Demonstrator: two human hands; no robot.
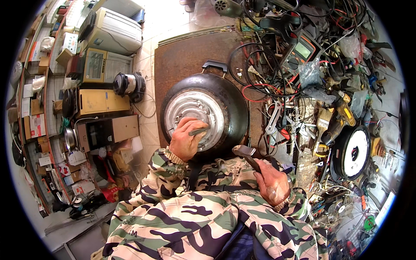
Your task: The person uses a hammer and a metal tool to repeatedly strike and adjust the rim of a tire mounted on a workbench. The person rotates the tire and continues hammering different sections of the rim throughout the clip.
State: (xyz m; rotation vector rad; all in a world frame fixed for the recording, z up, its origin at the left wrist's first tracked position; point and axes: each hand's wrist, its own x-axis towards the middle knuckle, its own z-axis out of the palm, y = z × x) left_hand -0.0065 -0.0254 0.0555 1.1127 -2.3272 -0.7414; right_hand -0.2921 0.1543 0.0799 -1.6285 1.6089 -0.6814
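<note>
A large black pot (234,112) with a handle (215,65) at its far side lies bottom up on a rusty brown board (177,56). Its underside carries a silvery round plate (203,104) with ridged rings. My left hand (185,139) is closed around a short dark metal bar (197,131), held over the plate; the bar's working end is hard to make out. My right hand (272,184) grips a hammer (243,151) near the pot's lower right edge, its head raised toward the plate.
Cables, a multimeter (299,54), pliers, a drill (344,115) and a round white-centred part (353,154) crowd the right bench. Boxy appliances (99,102), a small cooker (128,84) and cluttered shelves (37,112) stand along the left, beside a tiled floor (147,86).
</note>
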